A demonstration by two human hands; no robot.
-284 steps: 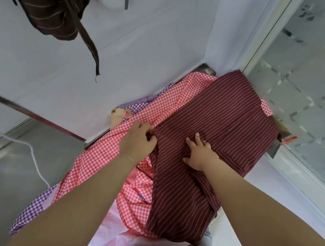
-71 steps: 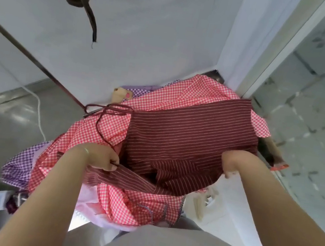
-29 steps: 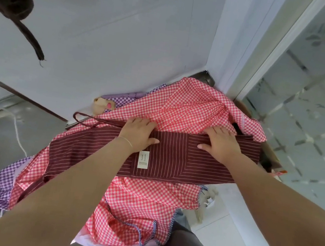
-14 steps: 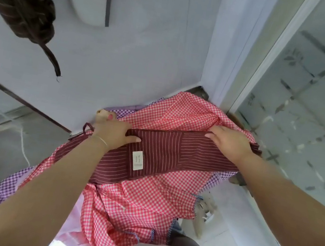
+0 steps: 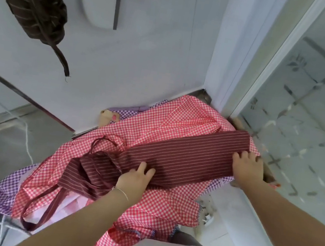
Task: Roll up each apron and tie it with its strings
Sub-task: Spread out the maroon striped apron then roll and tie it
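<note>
Atop the heap of red-and-white gingham cloth that fills the corner by the white wall, our maroon apron with thin white stripes lies folded into one long band. Its long axis runs from the lower left up to the right, toward the frosted glass door. Our right hand rests on the band's far right end, fingers spread and fairly straight, pressing the cloth flat and holding nothing. Our left hand lies on the near edge around the band's middle, fingers relaxed and open, also only touching. We judge that the roll must start at one short end and travel along that axis; the right hand already sits at the tidy end, so it is the nearer one to begin.

The band looks smooth and even on the right, but bunched and creased at its left end, where the maroon strings loop loose and a wider maroon strap trails down over the heap's near left edge. Purple gingham cloth shows beneath.
</note>
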